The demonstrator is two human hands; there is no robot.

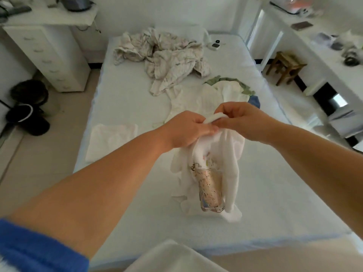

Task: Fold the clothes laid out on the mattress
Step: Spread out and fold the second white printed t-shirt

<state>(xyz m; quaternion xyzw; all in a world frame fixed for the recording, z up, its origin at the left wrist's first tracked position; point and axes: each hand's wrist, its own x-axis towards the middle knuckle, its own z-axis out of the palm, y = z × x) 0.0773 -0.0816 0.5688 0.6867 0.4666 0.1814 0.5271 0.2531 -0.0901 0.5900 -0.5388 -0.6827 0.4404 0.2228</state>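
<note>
White shirt (214, 154) hung above the mattress (125, 99), its collar pinched in both my grips, left hand (188, 130) and right hand (241, 120) curled tight, so it could drop straight for folding.

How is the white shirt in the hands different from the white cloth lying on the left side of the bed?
The white shirt hangs bunched up from both hands, left hand and right hand; the folded white cloth lies flat on the mattress, untouched. The white shirt shows a colourful print; the folded white cloth looks plain. Both are white fabric.
</note>
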